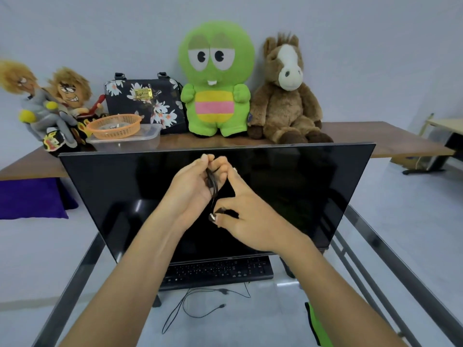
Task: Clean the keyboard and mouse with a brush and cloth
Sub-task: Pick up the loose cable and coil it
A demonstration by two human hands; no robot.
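Keyboard (218, 271) before monitor (125, 186) — toys (216, 78) behind.

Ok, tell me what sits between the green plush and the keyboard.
In the head view, the dark monitor stands between the green plush and the keyboard, with both hands raised before it, holding a black cable.

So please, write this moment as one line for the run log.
hands: left and right hold black cable | keyboard: untouched | brush, cloth: not seen
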